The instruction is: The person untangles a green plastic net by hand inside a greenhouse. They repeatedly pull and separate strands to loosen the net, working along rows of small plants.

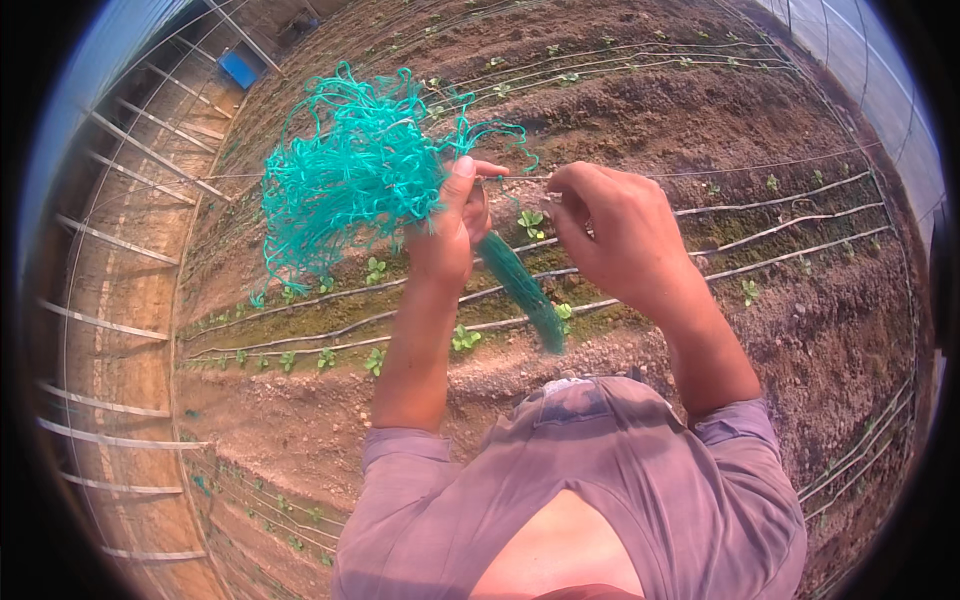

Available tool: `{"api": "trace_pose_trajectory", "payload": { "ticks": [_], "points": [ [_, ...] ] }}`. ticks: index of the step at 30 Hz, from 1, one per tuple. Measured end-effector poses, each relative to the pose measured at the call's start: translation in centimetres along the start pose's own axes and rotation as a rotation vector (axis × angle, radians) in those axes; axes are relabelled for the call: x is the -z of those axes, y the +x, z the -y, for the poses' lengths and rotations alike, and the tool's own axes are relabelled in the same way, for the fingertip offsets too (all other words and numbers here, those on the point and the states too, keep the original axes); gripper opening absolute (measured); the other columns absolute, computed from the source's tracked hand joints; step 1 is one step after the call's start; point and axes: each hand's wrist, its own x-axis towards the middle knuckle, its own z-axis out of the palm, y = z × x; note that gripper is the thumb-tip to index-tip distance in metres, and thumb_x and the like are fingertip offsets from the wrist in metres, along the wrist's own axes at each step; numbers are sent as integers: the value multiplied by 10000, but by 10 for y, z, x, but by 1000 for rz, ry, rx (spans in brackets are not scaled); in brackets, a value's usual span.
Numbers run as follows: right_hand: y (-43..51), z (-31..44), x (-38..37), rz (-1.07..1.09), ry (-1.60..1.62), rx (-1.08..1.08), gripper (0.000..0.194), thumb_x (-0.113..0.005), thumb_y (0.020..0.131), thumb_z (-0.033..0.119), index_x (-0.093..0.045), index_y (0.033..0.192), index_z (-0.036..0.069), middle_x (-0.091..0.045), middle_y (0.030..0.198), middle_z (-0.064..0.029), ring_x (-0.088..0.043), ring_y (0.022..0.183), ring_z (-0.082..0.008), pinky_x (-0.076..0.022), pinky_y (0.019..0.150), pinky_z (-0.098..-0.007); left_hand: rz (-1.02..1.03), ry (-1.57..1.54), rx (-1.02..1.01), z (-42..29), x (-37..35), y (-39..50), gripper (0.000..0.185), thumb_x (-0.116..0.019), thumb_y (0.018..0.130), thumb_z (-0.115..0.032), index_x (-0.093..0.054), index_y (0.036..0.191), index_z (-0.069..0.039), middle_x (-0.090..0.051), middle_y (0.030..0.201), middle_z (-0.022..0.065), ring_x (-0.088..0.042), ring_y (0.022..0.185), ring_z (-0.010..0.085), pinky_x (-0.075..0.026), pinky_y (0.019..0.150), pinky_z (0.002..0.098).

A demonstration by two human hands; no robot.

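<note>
A large tangled bunch of green netting (360,165) is gripped in my left hand (454,214), its loose cords fanning out to the left and above. From beneath that hand a gathered length of the same netting (525,292) hangs down over the plant bed. A thin taut wire (712,172) runs across the view at the height of both hands. My right hand (615,217) is at this wire, to the right of the netting, with thumb and fingers bent close together. Whether those fingers pinch the wire or a strand cannot be made out.
Below lie soil beds with rows of young leafy seedlings (466,337) and several thin irrigation lines (795,221). Metal bars (112,321) stand along a brown wall at left, near a blue object (237,69). Translucent sheeting (862,60) borders the upper right.
</note>
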Motion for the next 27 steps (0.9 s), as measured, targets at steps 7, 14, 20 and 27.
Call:
{"api": "trace_pose_trajectory", "payload": {
  "ticks": [7,14,20,27],
  "points": [
    [9,18,-32,-187,78,-31,89,-696,863,77,-620,902,50,-663,781,-111,-696,707,-316,-524,594,-435,-38,201,-94,1,-2,-6,412,-576,1085,-367,-733,987,2,-368,596,-88,-337,520,43,-258,494,261],
    [11,21,-52,-232,3,-7,87,-684,863,82,-612,899,50,-653,775,-120,-686,695,-342,-519,581,-456,-48,249,-159,9,6,-1,385,-634,1059,-363,-727,950,-5,-436,586,-67,-380,499,49,-290,479,262],
    [19,25,-59,-202,-167,-10,100,-698,842,43,-613,894,54,-656,724,-103,-678,635,-307,-518,573,-427,-58,346,-224,19,15,3,367,-622,1069,-352,-728,953,-20,-462,578,-57,-405,496,61,-336,483,268],
    [20,40,-70,-159,-296,-73,120,-681,855,54,-561,865,54,-635,748,-121,-675,699,-354,-517,595,-475,-112,490,-332,37,27,7,345,-632,1067,-387,-738,984,-68,-502,713,-64,-445,627,49,-330,545,263]
  ]
}}
